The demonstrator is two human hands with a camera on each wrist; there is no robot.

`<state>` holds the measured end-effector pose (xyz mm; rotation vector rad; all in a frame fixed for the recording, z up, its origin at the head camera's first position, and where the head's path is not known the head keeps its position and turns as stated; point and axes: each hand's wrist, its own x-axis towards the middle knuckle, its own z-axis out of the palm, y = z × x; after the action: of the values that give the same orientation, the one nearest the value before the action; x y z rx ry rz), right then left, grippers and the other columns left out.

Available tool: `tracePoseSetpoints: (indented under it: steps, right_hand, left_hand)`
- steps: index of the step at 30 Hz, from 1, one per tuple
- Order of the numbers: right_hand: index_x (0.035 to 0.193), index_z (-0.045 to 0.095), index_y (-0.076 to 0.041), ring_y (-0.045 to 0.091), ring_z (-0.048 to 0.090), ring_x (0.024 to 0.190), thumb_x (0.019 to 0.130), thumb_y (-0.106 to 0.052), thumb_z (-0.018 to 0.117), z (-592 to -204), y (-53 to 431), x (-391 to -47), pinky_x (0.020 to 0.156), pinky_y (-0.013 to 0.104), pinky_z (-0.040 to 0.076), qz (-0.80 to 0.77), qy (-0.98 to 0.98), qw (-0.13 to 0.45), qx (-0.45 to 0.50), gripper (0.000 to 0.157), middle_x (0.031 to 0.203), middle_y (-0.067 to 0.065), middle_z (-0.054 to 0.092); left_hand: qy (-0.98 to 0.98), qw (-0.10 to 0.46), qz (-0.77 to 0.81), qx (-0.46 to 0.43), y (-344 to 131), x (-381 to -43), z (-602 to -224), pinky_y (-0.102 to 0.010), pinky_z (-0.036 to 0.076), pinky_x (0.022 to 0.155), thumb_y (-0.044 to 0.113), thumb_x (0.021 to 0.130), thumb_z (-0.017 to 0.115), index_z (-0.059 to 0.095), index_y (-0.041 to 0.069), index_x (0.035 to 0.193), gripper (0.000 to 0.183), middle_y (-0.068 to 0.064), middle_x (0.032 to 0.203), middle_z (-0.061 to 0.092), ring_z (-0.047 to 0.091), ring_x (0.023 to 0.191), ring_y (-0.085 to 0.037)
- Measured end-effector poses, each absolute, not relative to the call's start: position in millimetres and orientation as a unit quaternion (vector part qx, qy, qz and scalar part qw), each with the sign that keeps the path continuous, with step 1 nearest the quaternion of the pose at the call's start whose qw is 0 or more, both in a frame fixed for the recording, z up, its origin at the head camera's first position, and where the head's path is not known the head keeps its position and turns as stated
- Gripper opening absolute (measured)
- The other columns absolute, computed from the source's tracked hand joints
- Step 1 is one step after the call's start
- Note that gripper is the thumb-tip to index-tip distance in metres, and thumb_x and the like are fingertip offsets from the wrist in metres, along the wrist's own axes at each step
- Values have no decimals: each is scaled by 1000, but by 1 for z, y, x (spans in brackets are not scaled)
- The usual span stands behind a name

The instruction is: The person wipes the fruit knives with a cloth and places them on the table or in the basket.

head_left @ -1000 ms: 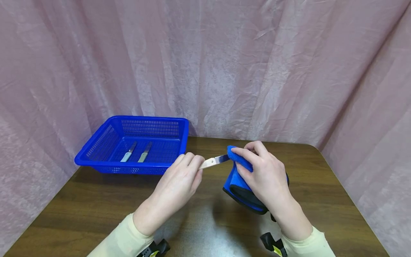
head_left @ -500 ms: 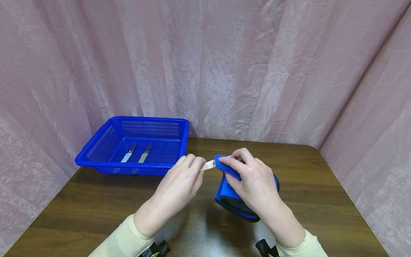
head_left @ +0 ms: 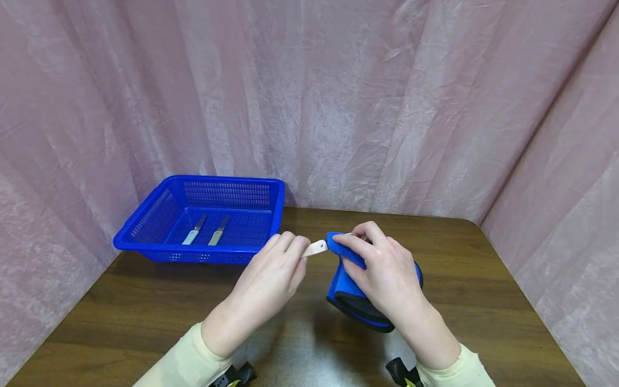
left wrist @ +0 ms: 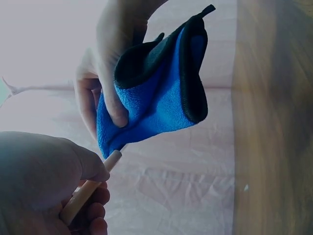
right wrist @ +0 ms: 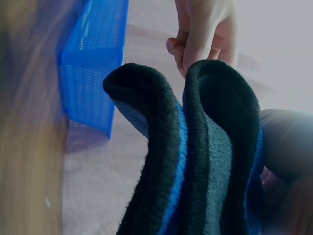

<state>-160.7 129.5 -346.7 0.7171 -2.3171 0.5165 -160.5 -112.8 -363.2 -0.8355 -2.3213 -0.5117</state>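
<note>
My left hand (head_left: 271,269) grips the pale handle of a small knife (head_left: 316,248), which points to the right. A folded blue cloth with dark edging (head_left: 345,279) is pinched in my right hand (head_left: 387,269), between thumb and fingers. The cloth wraps around the knife's blade just past the handle and covers most of it. In the left wrist view, the handle (left wrist: 83,198) lies across the curled left fingers, and the cloth (left wrist: 151,105) hangs above it. From the right wrist, the cloth's folded layers (right wrist: 195,147) hide much of the right hand.
A blue plastic basket (head_left: 232,255) stands at the back left of the wooden table (head_left: 145,317). Inside it lie two small knives, one with a light blue handle (head_left: 190,237) and one with a pale green handle (head_left: 215,237). A pink curtain (head_left: 338,107) hangs behind.
The right hand and cloth have moved left along the knife, covering the blade that showed a second ago, then shifted slightly back right. The left hand has barely moved.
</note>
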Motion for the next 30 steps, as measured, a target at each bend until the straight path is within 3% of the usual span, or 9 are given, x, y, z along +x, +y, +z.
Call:
tracePoseSetpoints:
  steps: [30]
  right_hand:
    - [126, 84, -21, 26, 72, 83, 89, -5, 87, -342, 164, -180, 61, 48, 56, 204, -904, 325, 186, 40, 114, 6, 67]
  left_hand:
    - [-876, 310, -198, -312, -116, -162, -362, -36, 50, 68, 5, 101, 74, 65, 7, 111, 13, -3, 97, 63, 57, 83, -25]
